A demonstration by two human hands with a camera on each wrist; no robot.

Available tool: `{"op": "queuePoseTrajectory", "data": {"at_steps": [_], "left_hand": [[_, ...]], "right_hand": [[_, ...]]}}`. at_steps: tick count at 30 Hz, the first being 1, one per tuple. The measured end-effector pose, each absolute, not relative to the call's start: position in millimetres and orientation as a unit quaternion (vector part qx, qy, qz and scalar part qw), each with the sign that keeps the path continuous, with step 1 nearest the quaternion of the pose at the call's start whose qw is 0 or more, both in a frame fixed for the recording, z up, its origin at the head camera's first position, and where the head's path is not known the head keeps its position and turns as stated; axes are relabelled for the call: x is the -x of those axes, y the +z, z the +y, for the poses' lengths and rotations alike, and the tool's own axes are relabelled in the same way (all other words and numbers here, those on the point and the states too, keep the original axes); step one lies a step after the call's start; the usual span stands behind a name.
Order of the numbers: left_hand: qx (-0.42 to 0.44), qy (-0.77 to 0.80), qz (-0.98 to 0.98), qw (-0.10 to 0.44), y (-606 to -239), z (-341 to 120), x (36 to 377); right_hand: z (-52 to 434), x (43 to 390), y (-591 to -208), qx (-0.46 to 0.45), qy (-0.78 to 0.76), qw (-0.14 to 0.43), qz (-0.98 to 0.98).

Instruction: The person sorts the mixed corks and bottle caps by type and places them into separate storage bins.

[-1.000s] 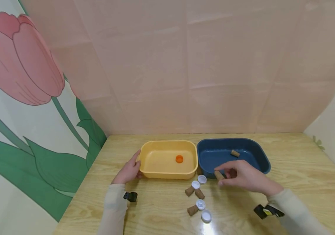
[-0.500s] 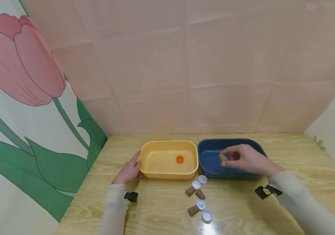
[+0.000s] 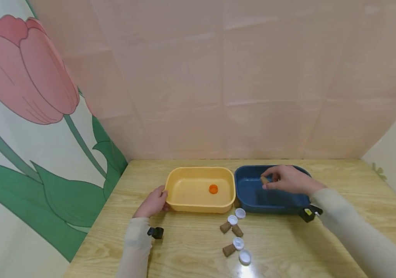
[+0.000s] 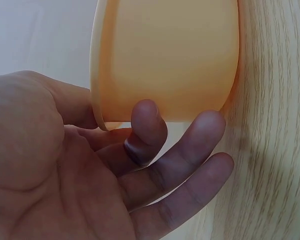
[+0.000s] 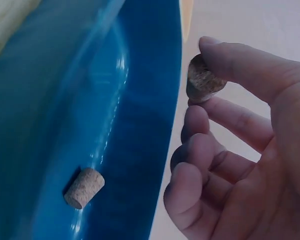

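Soft, even light fills the head view; a bright glare patch sits on the near surface [image 3: 250,270] and shadows are faint. Straight lines bow toward the edges. Both wrist views are slightly soft, with the close fingers [image 4: 190,150] dim and blurred.

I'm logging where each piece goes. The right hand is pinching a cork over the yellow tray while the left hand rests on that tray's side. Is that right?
Not quite. The right hand pinches the cork over the blue tray, not the yellow one; the head view shows it. The left hand does rest on the yellow tray.
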State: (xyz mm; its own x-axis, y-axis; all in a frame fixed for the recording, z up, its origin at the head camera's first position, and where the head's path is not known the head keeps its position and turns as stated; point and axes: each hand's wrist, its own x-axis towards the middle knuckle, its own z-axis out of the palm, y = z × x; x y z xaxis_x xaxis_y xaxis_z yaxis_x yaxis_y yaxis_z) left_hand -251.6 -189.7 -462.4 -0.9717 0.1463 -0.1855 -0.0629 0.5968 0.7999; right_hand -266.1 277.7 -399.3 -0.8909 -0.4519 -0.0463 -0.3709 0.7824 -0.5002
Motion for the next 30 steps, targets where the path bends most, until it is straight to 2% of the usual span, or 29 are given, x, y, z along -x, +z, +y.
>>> {"op": "queuePoseTrajectory", "data": {"at_steps": [14, 23, 30], "left_hand": [[-0.027, 0.451, 0.885, 0.115, -463, -188, 251], [-0.028, 0.449, 0.885, 0.117, -466, -189, 254], [-0.026, 0.448, 0.885, 0.121, -465, -189, 253]], "right_hand": [[292, 290, -411, 0.201, -0.248, 0.134, 0.938], [300, 298, -417, 0.170, -0.253, 0.183, 0.935], [300, 297, -418, 0.175, -0.267, 0.197, 0.927]]}}
